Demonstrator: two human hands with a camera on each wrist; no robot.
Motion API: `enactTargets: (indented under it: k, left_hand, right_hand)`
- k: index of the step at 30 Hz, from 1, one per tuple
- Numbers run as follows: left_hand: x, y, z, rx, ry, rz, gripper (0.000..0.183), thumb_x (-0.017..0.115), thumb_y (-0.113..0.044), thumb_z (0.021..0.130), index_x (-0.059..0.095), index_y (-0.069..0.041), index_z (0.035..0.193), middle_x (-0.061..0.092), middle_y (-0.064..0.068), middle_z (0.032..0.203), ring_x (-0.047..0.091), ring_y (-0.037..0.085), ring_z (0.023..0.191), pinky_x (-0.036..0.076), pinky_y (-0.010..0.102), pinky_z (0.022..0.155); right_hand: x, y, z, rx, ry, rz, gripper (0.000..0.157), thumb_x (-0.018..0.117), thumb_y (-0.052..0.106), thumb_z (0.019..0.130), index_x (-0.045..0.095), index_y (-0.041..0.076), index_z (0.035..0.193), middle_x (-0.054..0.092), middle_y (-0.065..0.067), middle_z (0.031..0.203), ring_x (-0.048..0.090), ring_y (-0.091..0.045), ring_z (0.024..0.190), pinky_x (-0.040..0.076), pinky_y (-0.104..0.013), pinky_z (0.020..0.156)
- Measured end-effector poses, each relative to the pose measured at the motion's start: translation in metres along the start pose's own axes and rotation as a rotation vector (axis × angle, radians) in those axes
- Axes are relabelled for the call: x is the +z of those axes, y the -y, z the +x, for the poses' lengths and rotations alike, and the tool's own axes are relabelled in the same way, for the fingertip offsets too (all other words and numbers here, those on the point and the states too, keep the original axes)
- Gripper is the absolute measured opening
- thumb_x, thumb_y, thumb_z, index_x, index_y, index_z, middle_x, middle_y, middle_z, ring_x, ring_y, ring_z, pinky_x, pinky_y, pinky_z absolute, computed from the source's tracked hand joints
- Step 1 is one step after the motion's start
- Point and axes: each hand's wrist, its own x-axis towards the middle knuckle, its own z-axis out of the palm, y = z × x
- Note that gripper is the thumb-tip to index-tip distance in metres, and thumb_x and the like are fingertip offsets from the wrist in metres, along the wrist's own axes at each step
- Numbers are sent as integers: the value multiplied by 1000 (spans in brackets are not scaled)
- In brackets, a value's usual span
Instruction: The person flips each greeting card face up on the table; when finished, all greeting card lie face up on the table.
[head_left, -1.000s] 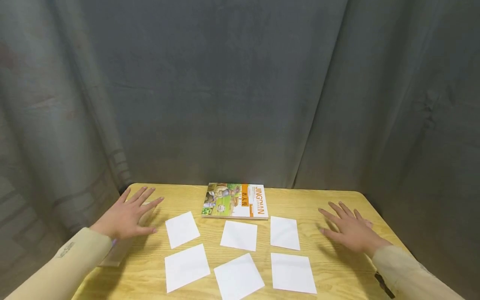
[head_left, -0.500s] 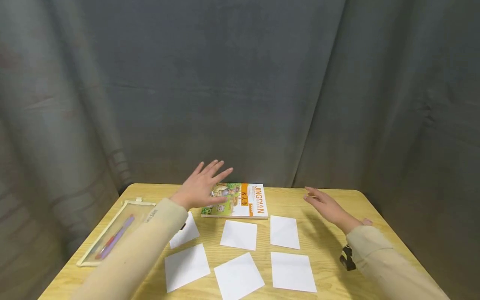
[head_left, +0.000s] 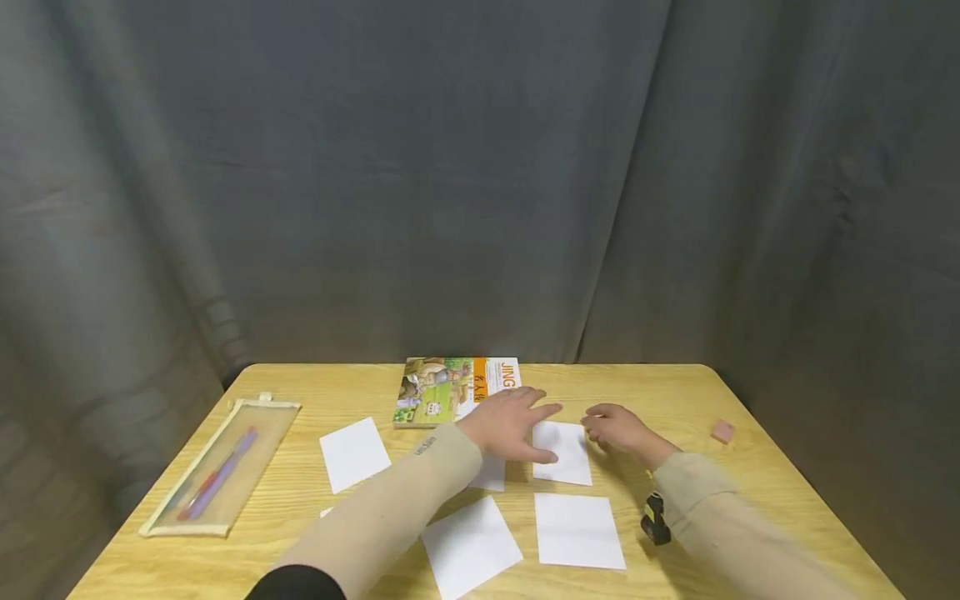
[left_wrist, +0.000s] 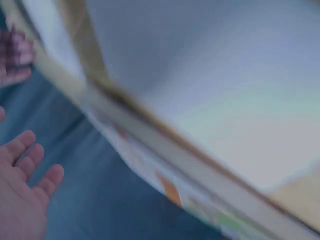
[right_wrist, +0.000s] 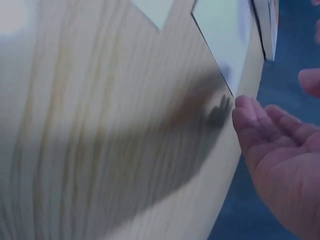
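Several white square papers lie on the wooden table. My left hand [head_left: 508, 423] reaches across with fingers spread, its thumb and fingertips over the back right paper [head_left: 572, 467]. At that sheet's right edge is my right hand [head_left: 621, 432], its fingers loosely bent. In the right wrist view, the fingertips [right_wrist: 242, 107] appear close to the paper's corner [right_wrist: 227, 75] with nothing held. Under my left forearm, the back middle paper [head_left: 491, 475] is partly covered. The front right paper [head_left: 579, 532], front middle paper [head_left: 472, 546] and back left paper [head_left: 354, 455] show more fully.
A picture-covered book [head_left: 435, 390] lies at the table's back, partly behind my left hand. On the left sits a see-through zip pouch [head_left: 262, 467] containing purple and red pens. A small pink block [head_left: 723, 431] is near the right edge. A grey curtain [head_left: 420, 183] hangs behind.
Both hands have come inward from the table's two sides to the back right paper. The left sleeve has uncovered the pouch, and the right arm the pink block.
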Motion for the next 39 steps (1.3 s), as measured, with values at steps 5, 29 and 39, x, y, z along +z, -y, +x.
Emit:
enactTargets:
  k: [5,29,39]
  left_hand:
    - [20,-24,12,45,95,-4,87,50,-78,92,39,-27,161,39,4,163,35,22,149,34,36,118]
    - [22,-51,21,-84,264,-76,83,59,-68,93,47,-16,157,37,9,163,35,24,150,37,35,115]
    - [28,-54,25,-93,266,-147,78,60,-64,93,52,-16,153,41,9,161,38,25,148,37,35,116]
  right_hand:
    - [7,0,3,57,-37,-38,37,54,13,102,60,-19,120,65,-12,90,60,-23,86,53,-41,83]
    - [1,5,2,164,9,170,38,54,9,99,57,-21,122,75,-19,97,71,-17,82,60,-32,77]
    - [2,-5,-6,218,18,411,41,50,8,103,45,-20,131,69,-17,99,70,-16,79,60,-28,76]
